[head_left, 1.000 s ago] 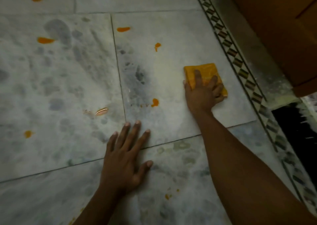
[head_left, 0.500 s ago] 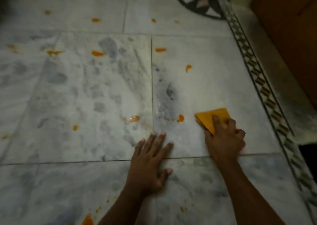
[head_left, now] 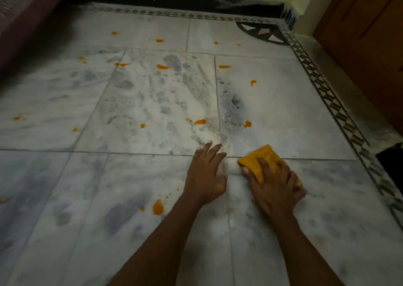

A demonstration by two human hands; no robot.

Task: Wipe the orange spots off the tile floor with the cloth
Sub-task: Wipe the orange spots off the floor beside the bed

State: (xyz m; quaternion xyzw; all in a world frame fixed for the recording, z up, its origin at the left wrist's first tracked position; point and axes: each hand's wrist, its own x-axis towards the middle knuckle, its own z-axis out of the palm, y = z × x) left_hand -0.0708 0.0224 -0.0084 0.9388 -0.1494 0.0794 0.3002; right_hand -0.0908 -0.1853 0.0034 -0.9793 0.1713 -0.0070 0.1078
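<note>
A folded orange cloth (head_left: 260,156) lies on the pale marble tile floor (head_left: 294,115). My right hand (head_left: 275,183) presses down on it, fingers bent over its near part and thumb along its left edge. My left hand (head_left: 207,172) rests flat on the floor just left of the cloth, fingers spread. Several orange spots dot the tiles: one (head_left: 247,124) and another (head_left: 200,122) a little beyond the hands, a larger one (head_left: 158,207) left of my left forearm, and more farther back, such as one (head_left: 253,82).
A patterned border strip (head_left: 327,93) runs along the right side and far edge. A wooden door or cabinet (head_left: 366,45) stands at the right. A dark maroon fabric (head_left: 28,19) fills the far left corner. A black gap (head_left: 392,167) opens at the right edge.
My right hand has dragged the cloth toward me, over the tile joint, and closer to my left hand. The camera has tilted up, showing more of the floor and the wall.
</note>
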